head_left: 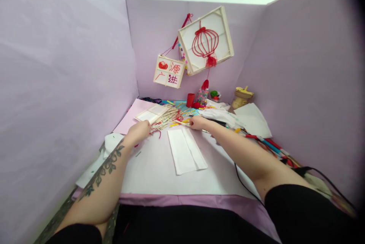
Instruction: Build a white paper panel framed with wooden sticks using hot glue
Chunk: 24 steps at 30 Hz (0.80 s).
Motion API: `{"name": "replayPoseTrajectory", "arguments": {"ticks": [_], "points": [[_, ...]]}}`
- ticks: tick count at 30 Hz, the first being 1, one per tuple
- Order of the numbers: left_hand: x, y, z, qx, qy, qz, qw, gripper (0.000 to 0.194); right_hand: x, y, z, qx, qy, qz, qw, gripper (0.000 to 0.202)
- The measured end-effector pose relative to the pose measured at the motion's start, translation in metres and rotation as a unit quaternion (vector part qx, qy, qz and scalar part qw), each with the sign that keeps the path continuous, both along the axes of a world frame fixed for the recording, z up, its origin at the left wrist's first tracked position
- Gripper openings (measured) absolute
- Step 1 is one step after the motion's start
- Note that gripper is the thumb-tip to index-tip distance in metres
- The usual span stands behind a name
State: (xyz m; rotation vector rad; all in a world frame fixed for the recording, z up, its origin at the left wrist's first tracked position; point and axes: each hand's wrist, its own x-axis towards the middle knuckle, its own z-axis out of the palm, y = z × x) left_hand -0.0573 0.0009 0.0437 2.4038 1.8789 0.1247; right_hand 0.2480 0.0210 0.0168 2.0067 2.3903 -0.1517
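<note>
My left hand (140,130) is closed at the left edge of a pile of thin wooden sticks (168,116); what its fingers hold is hidden. Dark red pipe cleaners (156,133) lie beside it. Over the right side of the pile, my right hand (197,122) is closed, and a pale thin stick (181,123) reaches out from its fingers to the left. Between the hands and closer to me lies a folded white paper sheet (186,152). A stick-framed white panel (151,113) rests behind my left hand.
A lantern picture in a frame (205,42) and a smaller lettered panel (169,71) hang at the back wall. A red cup (190,100), a bottle of pompoms (203,95) and a tan pot (242,97) stand behind. A black cable (245,185) crosses the table's right side.
</note>
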Motion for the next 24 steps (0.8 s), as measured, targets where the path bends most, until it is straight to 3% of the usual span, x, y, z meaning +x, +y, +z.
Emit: {"name": "replayPoseTrajectory", "arguments": {"ticks": [3, 6, 9, 11, 13, 15, 19, 24], "points": [[-0.014, 0.009, 0.005, 0.040, -0.090, 0.023, 0.995, 0.022, -0.001, 0.001, 0.001, 0.036, 0.022, -0.028, 0.999, 0.016], [-0.013, 0.011, 0.004, 0.098, -0.232, 0.034, 0.967, 0.020, 0.000, 0.004, 0.011, 0.055, 0.056, -0.038, 0.996, 0.022], [0.006, 0.004, -0.003, 0.076, -0.345, 0.000, 0.936, 0.020, -0.006, -0.002, 0.031, 0.040, 0.166, 0.026, 0.985, 0.038], [0.022, -0.003, -0.008, 0.055, -0.381, -0.034, 0.922, 0.018, -0.014, -0.013, 0.047, 0.017, 0.331, 0.115, 0.937, 0.047], [0.035, -0.009, -0.013, 0.042, -0.410, -0.067, 0.908, 0.018, -0.026, -0.027, 0.066, 0.007, 0.455, 0.169, 0.874, 0.037], [0.042, -0.014, -0.016, 0.036, -0.426, -0.105, 0.898, 0.017, -0.038, -0.039, 0.086, 0.017, 0.509, 0.185, 0.840, 0.021], [0.037, -0.017, -0.012, 0.032, -0.370, -0.171, 0.913, 0.020, -0.049, -0.052, 0.116, 0.066, 0.567, 0.184, 0.800, 0.016], [0.016, -0.013, 0.000, 0.081, -0.308, -0.139, 0.938, 0.023, -0.040, -0.055, 0.121, 0.087, 0.587, 0.176, 0.785, 0.022]]}}
